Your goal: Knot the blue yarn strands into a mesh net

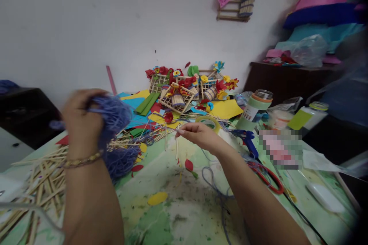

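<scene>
My left hand [83, 118], raised on the left, is closed around a tangled bundle of purple-blue yarn [113, 113]. Motion blurs it somewhat. More of the same yarn [123, 160] lies in a loose heap on the table beneath. Over the middle of the table my right hand [198, 134] has thumb and forefinger pinched on what looks like a thin yarn strand [161, 125] leading off to the left. Two thin wooden sticks [176, 149] show just below and beside those fingertips. A loose yarn length [212, 183] curls on the table under my right forearm.
Many wooden sticks [43, 183] are piled at the left. Stick frames with paper flowers [178, 95] stand at the back, near coloured paper [225, 110] and a tape roll [211, 123]. A jar [254, 111], glue gun [247, 139] and red-handled scissors [268, 178] lie to the right.
</scene>
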`<state>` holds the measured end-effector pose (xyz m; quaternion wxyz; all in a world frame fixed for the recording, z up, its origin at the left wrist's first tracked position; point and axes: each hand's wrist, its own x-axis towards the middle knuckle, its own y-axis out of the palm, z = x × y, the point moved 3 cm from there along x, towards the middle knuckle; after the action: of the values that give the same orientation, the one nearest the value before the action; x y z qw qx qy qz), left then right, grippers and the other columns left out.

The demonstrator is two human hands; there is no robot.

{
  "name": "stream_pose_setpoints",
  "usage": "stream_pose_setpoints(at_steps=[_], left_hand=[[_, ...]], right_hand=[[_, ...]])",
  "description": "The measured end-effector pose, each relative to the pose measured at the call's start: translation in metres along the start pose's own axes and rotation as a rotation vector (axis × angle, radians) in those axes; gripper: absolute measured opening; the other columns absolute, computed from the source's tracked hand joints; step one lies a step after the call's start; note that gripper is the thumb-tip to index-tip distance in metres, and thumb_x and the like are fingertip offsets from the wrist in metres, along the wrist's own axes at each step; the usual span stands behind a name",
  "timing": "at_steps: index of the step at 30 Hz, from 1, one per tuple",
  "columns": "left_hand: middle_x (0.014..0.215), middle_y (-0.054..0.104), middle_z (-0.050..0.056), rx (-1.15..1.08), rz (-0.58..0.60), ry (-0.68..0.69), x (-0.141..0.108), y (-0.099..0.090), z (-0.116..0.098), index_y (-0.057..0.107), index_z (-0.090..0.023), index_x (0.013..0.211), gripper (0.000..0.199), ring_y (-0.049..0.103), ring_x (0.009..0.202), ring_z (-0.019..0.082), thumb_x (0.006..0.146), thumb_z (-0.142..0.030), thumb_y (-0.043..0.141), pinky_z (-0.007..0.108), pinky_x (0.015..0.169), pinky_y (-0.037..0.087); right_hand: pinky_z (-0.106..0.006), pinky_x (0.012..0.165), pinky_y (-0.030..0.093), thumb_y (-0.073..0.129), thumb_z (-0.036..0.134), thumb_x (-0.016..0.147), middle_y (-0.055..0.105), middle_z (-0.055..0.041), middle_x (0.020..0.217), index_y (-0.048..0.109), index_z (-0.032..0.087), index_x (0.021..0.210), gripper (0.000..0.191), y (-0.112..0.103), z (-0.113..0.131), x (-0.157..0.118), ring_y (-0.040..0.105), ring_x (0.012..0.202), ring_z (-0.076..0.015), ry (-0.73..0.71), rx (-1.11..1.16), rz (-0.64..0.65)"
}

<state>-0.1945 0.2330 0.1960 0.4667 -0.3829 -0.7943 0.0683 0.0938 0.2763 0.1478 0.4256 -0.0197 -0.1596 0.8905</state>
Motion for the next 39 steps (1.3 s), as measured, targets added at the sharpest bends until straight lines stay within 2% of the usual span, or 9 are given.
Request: stream_pose_setpoints(at_steps=[1,3,9,13,17,22,28,35,39], left_hand=[[0.102,0.063,0.0,-0.004,-0.022,-0.025,0.001,0.009,-0.005,0.057,-0.025,0.115,0.043,0.056,0.101,0.022,0.077,-0.019,0.038,0.036,0.091,0.045],[0.094,0.064,0.003,-0.014,0.125,-0.095,0.003,0.038,-0.015,0.06,-0.017,0.112,0.043,0.059,0.089,0.021,0.073,-0.018,0.041,0.036,0.085,0.047],[0.092,0.066,0.007,-0.066,0.679,-0.169,-0.009,0.105,-0.032,0.06,-0.015,0.111,0.053,0.061,0.084,0.022,0.061,-0.012,0.045,0.032,0.073,0.05],[0.098,0.065,0.01,-0.07,0.746,-0.134,-0.016,0.117,-0.033,0.059,-0.014,0.11,0.051,0.059,0.095,0.023,0.062,-0.014,0.044,0.035,0.083,0.048],[0.123,0.057,0.009,-0.204,0.869,-0.085,-0.017,0.104,-0.037,0.052,-0.018,0.12,0.061,0.052,0.113,0.023,0.06,-0.013,0.045,0.035,0.091,0.046],[0.14,0.041,0.004,-0.287,0.891,0.079,-0.017,0.074,-0.055,0.046,-0.026,0.127,0.053,0.036,0.13,0.021,0.075,-0.026,0.055,0.032,0.105,0.035],[0.122,0.056,0.005,-0.099,0.869,0.159,-0.023,0.098,-0.064,0.052,-0.021,0.116,0.042,0.05,0.114,0.021,0.075,-0.026,0.054,0.034,0.1,0.037],[0.093,0.06,0.006,0.001,0.755,0.159,-0.023,0.116,-0.072,0.056,-0.015,0.089,0.024,0.054,0.086,0.02,0.066,-0.017,0.05,0.032,0.077,0.043],[0.088,0.058,0.004,0.006,0.703,0.197,-0.023,0.115,-0.075,0.054,-0.017,0.085,0.02,0.053,0.082,0.019,0.066,-0.016,0.05,0.031,0.072,0.042]], right_hand=[[-0.022,0.048,0.02,0.055,0.042,0.081,0.044,0.004,0.061,0.064,0.016,0.088,0.028,0.0,-0.001,0.001,0.029,0.051,-0.006,0.003,0.0,-0.016],[-0.021,0.047,0.02,0.059,0.043,0.079,0.04,0.0065,0.058,0.059,0.018,0.1,0.033,0.001,-0.005,0.001,0.028,0.049,-0.0059,0.018,0.002,-0.042],[-0.021,0.046,0.022,0.067,0.05,0.068,0.038,0.0086,0.053,0.057,0.02,0.107,0.05,0.019,-0.022,0.009,0.03,0.047,-0.006,0.029,-0.215,-0.027],[-0.022,0.049,0.025,0.06,0.035,0.072,0.043,0.0052,0.054,0.061,0.016,0.072,0.019,0.028,-0.038,0.021,0.036,0.051,-0.007,0.036,-0.322,-0.017],[-0.021,0.047,0.024,0.051,0.025,0.07,0.04,0.006,0.05,0.052,0.016,0.06,0.014,0.021,-0.048,0.029,0.034,0.048,-0.0061,0.091,-0.073,-0.096],[-0.022,0.041,0.012,0.053,0.033,0.068,0.031,0.0085,0.04,0.036,0.019,0.054,0.027,0.01,-0.044,0.026,0.021,0.038,-0.0045,0.151,0.356,-0.164],[-0.02,0.041,0.009,0.06,0.032,0.067,0.024,0.0109,0.046,0.03,0.02,0.061,0.032,0.01,-0.034,0.022,0.016,0.04,-0.0034,0.084,0.633,-0.097],[-0.021,0.045,0.023,0.063,0.044,0.069,0.039,0.0066,0.052,0.05,0.017,0.067,0.03,0.01,-0.033,0.024,0.032,0.046,-0.0057,0.045,0.18,-0.165],[-0.021,0.049,0.027,0.058,0.032,0.069,0.047,0.0049,0.058,0.059,0.016,0.079,0.019,0.005,-0.038,0.026,0.039,0.051,-0.0075,-0.015,-0.068,-0.256]])
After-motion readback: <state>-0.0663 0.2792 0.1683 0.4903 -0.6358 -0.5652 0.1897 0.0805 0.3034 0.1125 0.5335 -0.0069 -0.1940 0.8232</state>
